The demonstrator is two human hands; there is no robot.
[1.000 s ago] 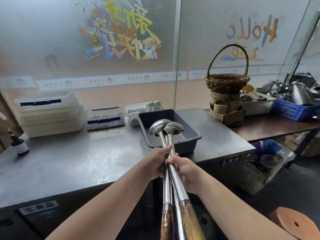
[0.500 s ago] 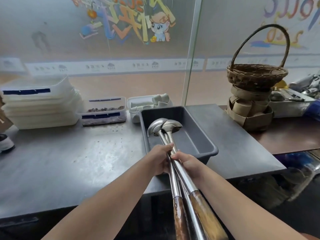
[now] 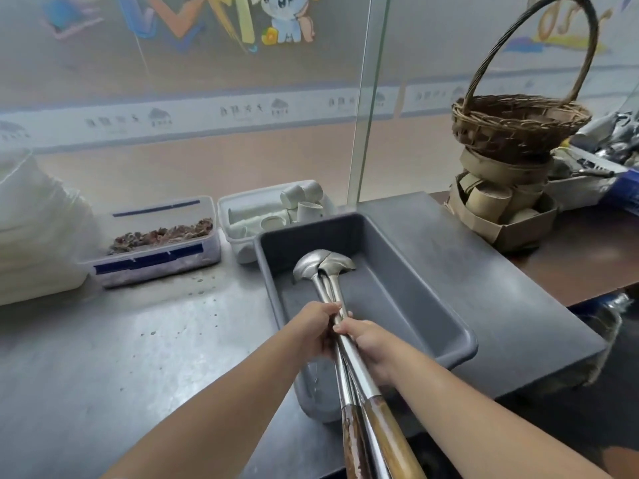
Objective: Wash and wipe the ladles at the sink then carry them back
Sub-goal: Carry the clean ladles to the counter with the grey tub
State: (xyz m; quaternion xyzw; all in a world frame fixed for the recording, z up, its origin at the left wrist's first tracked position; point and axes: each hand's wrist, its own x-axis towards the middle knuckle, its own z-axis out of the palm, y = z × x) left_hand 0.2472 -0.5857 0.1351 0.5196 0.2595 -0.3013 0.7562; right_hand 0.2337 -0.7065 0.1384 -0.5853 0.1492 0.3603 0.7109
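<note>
Head view: left hand (image 3: 316, 328) and right hand (image 3: 368, 344) both wrap the bundled ladles (image 3: 340, 305) mid-shaft. Their long axis runs away from the person, bowls ahead of the grip inside the grey tub (image 3: 425, 281) on the steel surface (image 3: 145, 344); wooden handles trail back.

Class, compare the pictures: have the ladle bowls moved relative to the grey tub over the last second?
Yes. The ladle bowls have gone down into the grey tub, from above its near rim towards its floor.
</note>
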